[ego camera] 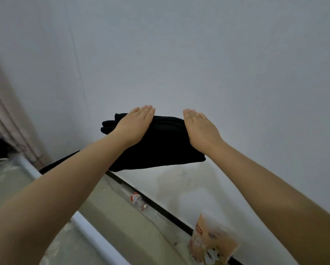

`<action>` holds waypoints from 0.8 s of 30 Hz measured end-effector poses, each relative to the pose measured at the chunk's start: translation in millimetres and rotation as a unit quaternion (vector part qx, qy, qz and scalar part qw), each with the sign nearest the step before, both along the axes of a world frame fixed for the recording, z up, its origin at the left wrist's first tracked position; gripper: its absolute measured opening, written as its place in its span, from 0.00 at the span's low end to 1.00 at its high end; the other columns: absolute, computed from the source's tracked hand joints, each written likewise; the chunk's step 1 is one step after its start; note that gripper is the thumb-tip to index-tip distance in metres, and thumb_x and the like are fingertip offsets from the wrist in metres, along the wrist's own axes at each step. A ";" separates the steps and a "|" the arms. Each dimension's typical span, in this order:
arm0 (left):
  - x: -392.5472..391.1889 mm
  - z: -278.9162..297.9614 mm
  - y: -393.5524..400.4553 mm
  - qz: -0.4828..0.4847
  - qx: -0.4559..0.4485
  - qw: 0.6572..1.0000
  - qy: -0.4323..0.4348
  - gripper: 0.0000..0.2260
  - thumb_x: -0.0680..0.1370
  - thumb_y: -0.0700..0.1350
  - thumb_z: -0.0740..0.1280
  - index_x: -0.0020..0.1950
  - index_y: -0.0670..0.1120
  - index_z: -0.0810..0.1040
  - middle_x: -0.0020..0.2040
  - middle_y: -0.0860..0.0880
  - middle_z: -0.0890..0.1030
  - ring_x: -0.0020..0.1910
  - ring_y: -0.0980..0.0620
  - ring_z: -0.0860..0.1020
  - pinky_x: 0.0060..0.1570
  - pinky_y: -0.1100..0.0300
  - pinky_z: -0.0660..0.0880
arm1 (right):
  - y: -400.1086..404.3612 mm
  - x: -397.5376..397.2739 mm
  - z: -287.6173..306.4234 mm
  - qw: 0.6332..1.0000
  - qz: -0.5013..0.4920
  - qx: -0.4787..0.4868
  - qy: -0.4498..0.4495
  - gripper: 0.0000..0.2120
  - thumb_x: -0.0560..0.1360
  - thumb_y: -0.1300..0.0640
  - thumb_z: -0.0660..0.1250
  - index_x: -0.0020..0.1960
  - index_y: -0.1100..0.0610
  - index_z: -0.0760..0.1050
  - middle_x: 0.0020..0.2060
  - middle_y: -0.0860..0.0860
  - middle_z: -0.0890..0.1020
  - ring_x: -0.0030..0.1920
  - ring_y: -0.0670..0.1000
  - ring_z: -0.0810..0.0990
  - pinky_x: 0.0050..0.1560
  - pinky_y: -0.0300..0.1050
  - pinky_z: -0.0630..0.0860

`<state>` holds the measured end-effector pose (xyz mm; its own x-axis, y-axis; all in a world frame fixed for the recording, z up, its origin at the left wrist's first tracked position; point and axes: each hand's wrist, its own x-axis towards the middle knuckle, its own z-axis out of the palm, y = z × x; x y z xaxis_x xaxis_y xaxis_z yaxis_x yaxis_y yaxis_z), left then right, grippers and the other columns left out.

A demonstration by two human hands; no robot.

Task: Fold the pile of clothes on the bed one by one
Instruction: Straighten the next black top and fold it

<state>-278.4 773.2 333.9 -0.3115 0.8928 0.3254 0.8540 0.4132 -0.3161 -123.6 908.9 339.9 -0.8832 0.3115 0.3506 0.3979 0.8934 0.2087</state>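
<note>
A folded black garment (pixel 164 142) hangs in the air in front of a pale wall (pixel 179 54), at the middle of the view. My left hand (pixel 136 124) lies flat on its left end, fingers straight and together. On the right end my right hand (pixel 200 127) lies the same way. Both thumbs are hidden beneath the cloth, so the garment seems pinched between fingers and thumbs. A few thick folds stick out past my left hand.
Below, a black baseboard (pixel 160 205) runs along the wall. A plastic bottle (pixel 138 200) lies on the floor beside it, and an orange snack bag (pixel 211 240) stands at the lower right. A white edge (pixel 87 228) crosses the lower left. A curtain (pixel 5 115) hangs at the left.
</note>
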 end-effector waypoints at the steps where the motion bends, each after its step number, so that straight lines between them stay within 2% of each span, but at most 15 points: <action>1: -24.4 -3.9 9.8 0.017 -0.001 1.000 0.001 0.25 0.80 0.36 0.48 0.75 0.39 0.41 0.76 0.42 0.46 0.75 0.48 0.46 0.72 0.59 0.41 | 14.6 -28.5 -3.3 1.000 0.017 0.001 0.000 0.27 0.78 0.67 0.50 0.74 0.65 0.45 0.74 0.59 0.53 0.74 0.55 0.53 0.73 0.45 0.48; 3: -74.1 -10.5 27.0 0.051 -0.007 0.999 0.004 0.25 0.80 0.37 0.48 0.75 0.39 0.41 0.76 0.42 0.46 0.75 0.48 0.46 0.72 0.58 0.41 | 40.8 -86.5 -8.3 0.999 0.053 0.003 -0.007 0.27 0.77 0.67 0.50 0.74 0.65 0.46 0.73 0.59 0.55 0.73 0.56 0.56 0.72 0.45 0.50; 6: -138.3 -12.4 39.7 0.114 -0.019 0.993 -0.007 0.25 0.80 0.37 0.47 0.75 0.39 0.40 0.76 0.42 0.45 0.75 0.48 0.45 0.72 0.58 0.41 | 67.6 -168.8 -9.4 0.993 0.116 -0.002 -0.035 0.27 0.77 0.67 0.50 0.74 0.66 0.44 0.74 0.60 0.53 0.74 0.56 0.52 0.73 0.46 0.47; 8: -172.4 -7.7 42.3 0.156 -0.021 0.987 -0.022 0.25 0.80 0.37 0.48 0.75 0.39 0.40 0.76 0.43 0.45 0.75 0.49 0.45 0.72 0.59 0.40 | 77.7 -216.9 -5.1 0.987 0.156 -0.009 -0.039 0.28 0.77 0.67 0.51 0.74 0.66 0.45 0.74 0.60 0.54 0.74 0.55 0.53 0.73 0.46 0.48; 11: -211.9 -0.9 39.2 0.212 -0.012 0.976 -0.037 0.26 0.80 0.36 0.49 0.75 0.40 0.41 0.76 0.43 0.46 0.75 0.49 0.46 0.71 0.59 0.40 | 85.1 -278.9 2.9 0.977 0.206 -0.024 -0.047 0.28 0.77 0.66 0.52 0.74 0.65 0.45 0.74 0.59 0.55 0.73 0.55 0.55 0.72 0.45 0.49; 18: -275.8 9.9 -3.9 0.345 -0.031 0.938 -0.019 0.25 0.80 0.37 0.48 0.75 0.39 0.41 0.76 0.43 0.46 0.75 0.49 0.46 0.72 0.59 0.40 | 61.3 -396.4 10.4 0.933 0.353 -0.050 -0.040 0.28 0.78 0.65 0.51 0.74 0.64 0.43 0.74 0.59 0.52 0.74 0.54 0.52 0.73 0.44 0.44; 21: -307.5 17.5 -21.0 0.389 -0.042 0.920 -0.015 0.25 0.80 0.38 0.48 0.75 0.39 0.41 0.76 0.43 0.46 0.75 0.49 0.46 0.72 0.59 0.41 | 46.2 -445.2 16.1 0.916 0.394 -0.072 -0.040 0.28 0.78 0.64 0.52 0.74 0.64 0.44 0.74 0.59 0.54 0.74 0.54 0.54 0.72 0.43 0.47; 24: -343.7 27.4 -37.8 0.430 -0.036 0.902 -0.009 0.25 0.80 0.39 0.49 0.75 0.40 0.41 0.76 0.43 0.46 0.75 0.50 0.46 0.71 0.60 0.40 | 29.5 -498.4 26.4 0.895 0.436 -0.090 -0.025 0.27 0.77 0.66 0.53 0.74 0.64 0.49 0.72 0.59 0.59 0.71 0.55 0.60 0.70 0.43 0.54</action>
<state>-622.1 735.5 361.3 -0.9042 0.3359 0.2637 0.2319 0.9048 -0.3572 -622.0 938.3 366.3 -0.8313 -0.4563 0.3173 -0.4727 0.8808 0.0281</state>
